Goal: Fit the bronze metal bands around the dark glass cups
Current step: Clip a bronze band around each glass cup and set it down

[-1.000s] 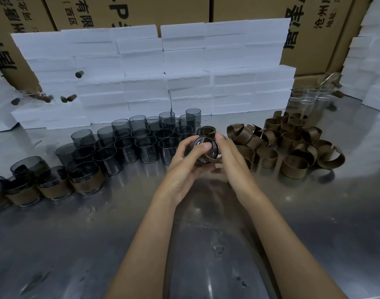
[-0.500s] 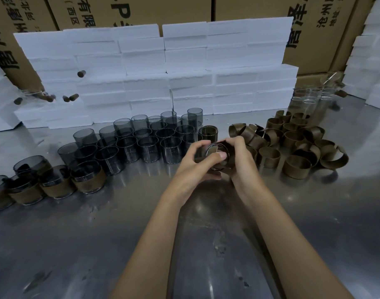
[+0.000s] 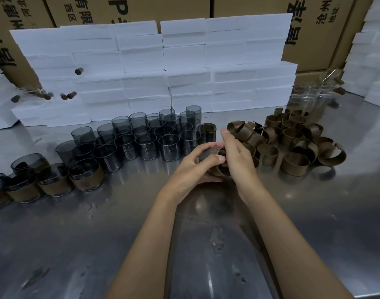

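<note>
My left hand (image 3: 192, 164) and right hand (image 3: 236, 157) clamp one dark cup (image 3: 222, 167) between them, mouth tilted away, bronze band (image 3: 207, 154) under my left thumb.

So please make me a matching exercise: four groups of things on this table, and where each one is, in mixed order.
Things:
1. loose bronze bands
2. bare dark cups
3. banded cups
4. clear glasses

Places:
a. far right, at the back
b. far left edge
c. right of the hands
d. centre, before the white foam blocks

Pairs: 1-c, 2-d, 3-b, 4-a
</note>
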`<control>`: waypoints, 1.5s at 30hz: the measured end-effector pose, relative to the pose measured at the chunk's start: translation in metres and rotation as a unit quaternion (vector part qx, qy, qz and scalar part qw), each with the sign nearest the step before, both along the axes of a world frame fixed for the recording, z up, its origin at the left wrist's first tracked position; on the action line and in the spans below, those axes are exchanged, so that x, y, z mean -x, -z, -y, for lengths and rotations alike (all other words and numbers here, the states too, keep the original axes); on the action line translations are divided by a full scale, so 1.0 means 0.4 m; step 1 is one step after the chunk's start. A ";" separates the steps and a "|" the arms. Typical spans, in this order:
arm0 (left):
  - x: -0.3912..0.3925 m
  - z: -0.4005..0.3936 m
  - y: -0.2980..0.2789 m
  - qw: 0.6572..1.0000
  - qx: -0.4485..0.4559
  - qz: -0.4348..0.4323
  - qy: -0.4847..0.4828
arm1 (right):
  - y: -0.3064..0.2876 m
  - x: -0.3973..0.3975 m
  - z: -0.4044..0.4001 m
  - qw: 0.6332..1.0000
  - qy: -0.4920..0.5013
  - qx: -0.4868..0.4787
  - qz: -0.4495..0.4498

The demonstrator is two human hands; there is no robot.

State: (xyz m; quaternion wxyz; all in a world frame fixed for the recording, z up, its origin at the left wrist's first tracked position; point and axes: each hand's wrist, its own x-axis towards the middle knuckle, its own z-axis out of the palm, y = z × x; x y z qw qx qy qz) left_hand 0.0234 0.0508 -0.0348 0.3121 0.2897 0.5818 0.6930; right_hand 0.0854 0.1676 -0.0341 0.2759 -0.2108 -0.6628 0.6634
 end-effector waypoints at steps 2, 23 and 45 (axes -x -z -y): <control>0.002 -0.002 0.005 1.000 -0.007 0.018 -0.002 | 0.006 0.005 0.002 0.999 0.032 -0.005 -0.006; 0.014 0.010 0.018 0.994 -0.035 0.084 0.062 | 0.010 0.010 -0.003 0.992 0.127 -0.007 0.008; -0.011 -0.036 -0.006 0.962 0.015 0.156 -0.225 | -0.002 0.012 0.048 0.952 0.006 0.304 -0.026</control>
